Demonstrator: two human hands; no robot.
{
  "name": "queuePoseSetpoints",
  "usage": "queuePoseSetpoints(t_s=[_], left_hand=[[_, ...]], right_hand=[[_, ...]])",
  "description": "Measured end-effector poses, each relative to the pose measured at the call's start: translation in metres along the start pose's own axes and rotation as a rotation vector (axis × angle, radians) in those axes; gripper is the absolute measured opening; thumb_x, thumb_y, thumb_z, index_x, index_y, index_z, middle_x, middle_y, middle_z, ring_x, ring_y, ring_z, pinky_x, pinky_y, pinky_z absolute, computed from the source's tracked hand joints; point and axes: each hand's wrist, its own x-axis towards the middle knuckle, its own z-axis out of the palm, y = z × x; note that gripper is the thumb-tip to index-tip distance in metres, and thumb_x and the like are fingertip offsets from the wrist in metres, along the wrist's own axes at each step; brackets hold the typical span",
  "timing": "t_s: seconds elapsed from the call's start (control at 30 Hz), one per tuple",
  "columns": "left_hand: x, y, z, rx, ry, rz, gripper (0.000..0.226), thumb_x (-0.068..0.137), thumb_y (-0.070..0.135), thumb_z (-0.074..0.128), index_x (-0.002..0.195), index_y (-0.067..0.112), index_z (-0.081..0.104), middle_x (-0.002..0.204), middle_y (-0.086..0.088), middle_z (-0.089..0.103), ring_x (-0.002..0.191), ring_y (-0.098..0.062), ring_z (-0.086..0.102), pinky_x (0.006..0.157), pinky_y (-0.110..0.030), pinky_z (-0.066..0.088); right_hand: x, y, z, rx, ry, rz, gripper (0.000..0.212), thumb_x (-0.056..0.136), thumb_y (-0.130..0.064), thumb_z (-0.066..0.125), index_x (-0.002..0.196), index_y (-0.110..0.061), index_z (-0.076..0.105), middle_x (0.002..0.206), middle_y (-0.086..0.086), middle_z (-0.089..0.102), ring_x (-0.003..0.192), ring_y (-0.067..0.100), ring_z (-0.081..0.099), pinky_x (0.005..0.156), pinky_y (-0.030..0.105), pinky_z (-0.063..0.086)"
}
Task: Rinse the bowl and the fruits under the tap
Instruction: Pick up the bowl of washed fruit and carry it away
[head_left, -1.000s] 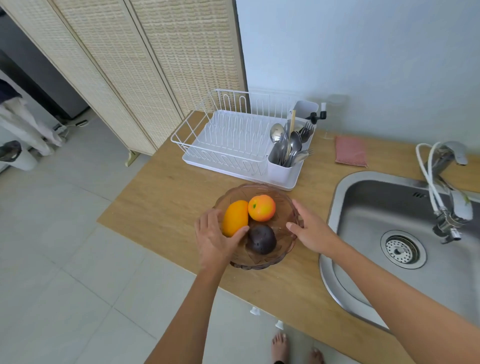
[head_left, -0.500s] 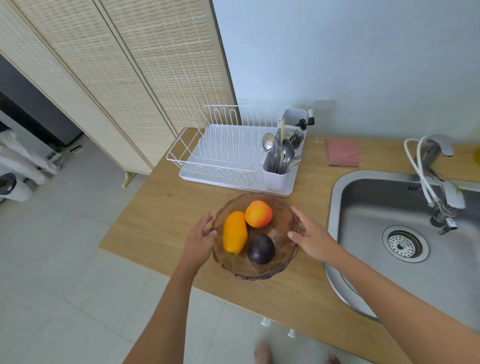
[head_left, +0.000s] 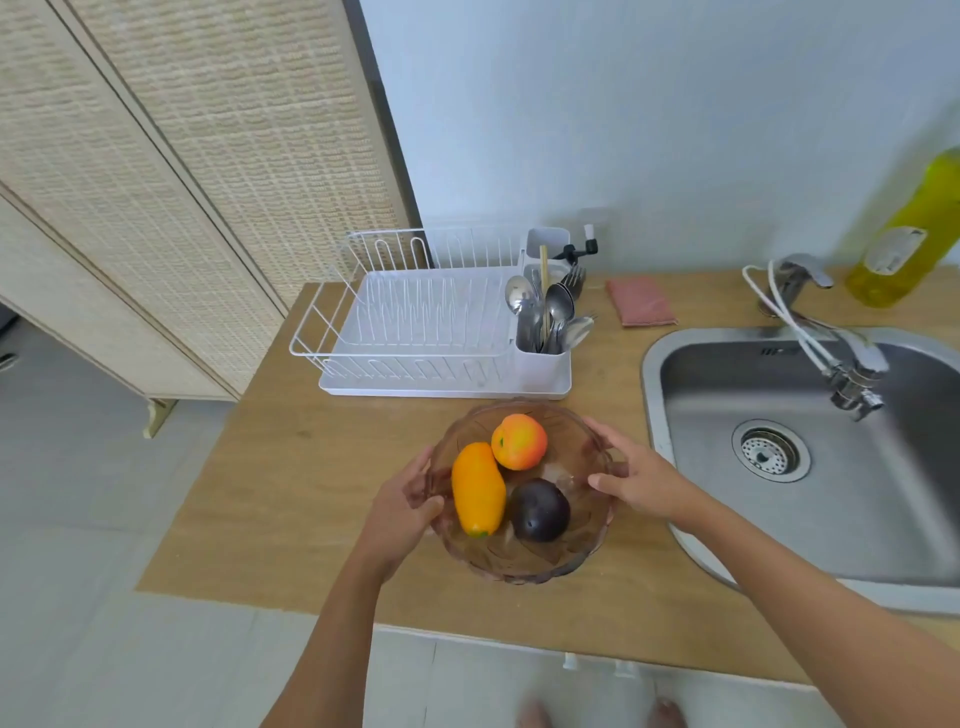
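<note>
Left hand (head_left: 402, 512) curls round the left rim of the bowl (head_left: 524, 574), right hand (head_left: 639, 478) clasps the right rim; a balanced two-sided hold, probably for carrying it level to the sink (head_left: 655, 374). The bowl sits on the counter (head_left: 291, 493), mouth up; the long yellow fruit (head_left: 478, 488) lies lengthwise, pointing away from the person.

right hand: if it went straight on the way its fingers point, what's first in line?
The bowl: the right hand holds its near rim, fingers pointing in across it. Past the rim, likely the dark fruit; depth unclear.
</note>
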Motion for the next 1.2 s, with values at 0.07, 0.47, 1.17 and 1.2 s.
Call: queuePoseSetpoints(t_s=[0.07,0.47,1.17,1.2], left_hand=[[0.0,0.0,-0.002,-0.021,-0.013,-0.011,0.073,0.091,-0.016,0.053,0.15,0.026,0.042,0.12,0.007,0.075,0.109,-0.017,0.07,0.082,-0.039,0.06],[-0.028,0.066,-0.057,-0.017,-0.007,0.053,0.071,0.092,-0.017,0.051,0.149,0.026,0.046,0.124,-0.005,0.073,0.114,-0.028,0.07,0.088,-0.051,0.06],[0.181,0.185,-0.209,-0.039,-0.07,0.125,0.07,0.091,-0.019,0.054,0.153,0.006,0.035,0.114,-0.014,0.076,0.104,-0.035,0.073,0.084,-0.049,0.06],[0.193,0.185,-0.212,-0.034,-0.084,0.123,0.07,0.091,-0.019,0.053,0.153,0.006,0.035,0.114,-0.013,0.076,0.105,-0.034,0.073,0.084,-0.049,0.061]], right_hand=[[-0.003,-0.002,0.001,0.002,0.004,0.004,0.077,0.091,-0.011,0.069,0.154,-0.035,0.031,0.133,-0.02,0.053,0.116,-0.001,0.056,0.084,0.006,0.05],[-0.015,-0.077,-0.01,-0.004,-0.075,-0.165,0.071,0.086,-0.022,0.076,0.13,-0.065,0.039,0.117,-0.024,0.06,0.09,0.01,0.071,0.084,0.026,0.057],[0.175,-0.258,-0.027,-0.071,0.03,-0.183,0.052,0.083,0.005,0.074,0.129,-0.011,0.058,0.11,0.005,0.065,0.079,0.006,0.068,0.063,0.015,0.055],[0.183,-0.259,-0.027,-0.069,0.027,-0.172,0.05,0.083,0.005,0.073,0.127,-0.013,0.059,0.111,0.006,0.065,0.083,0.012,0.068,0.068,0.019,0.056]])
